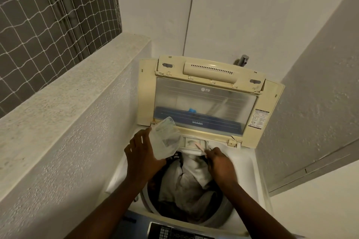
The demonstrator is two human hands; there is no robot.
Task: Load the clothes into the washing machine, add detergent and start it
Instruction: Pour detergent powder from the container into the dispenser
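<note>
A top-loading washing machine (250,163) stands below me with its cream lid (206,101) raised against the back wall. Grey and dark clothes (186,182) fill the drum. My left hand (140,153) grips a clear plastic detergent bag (166,139) over the drum's back left rim. My right hand (219,163) pinches a small pink scoop (200,146), whose tip rests in the detergent compartment (194,142) at the back rim.
The control panel (174,233) lies at the near edge. A rough concrete ledge (73,87) with a netted window (48,15) runs along the left. A tap (242,60) sticks out of the back wall. A white wall closes in on the right.
</note>
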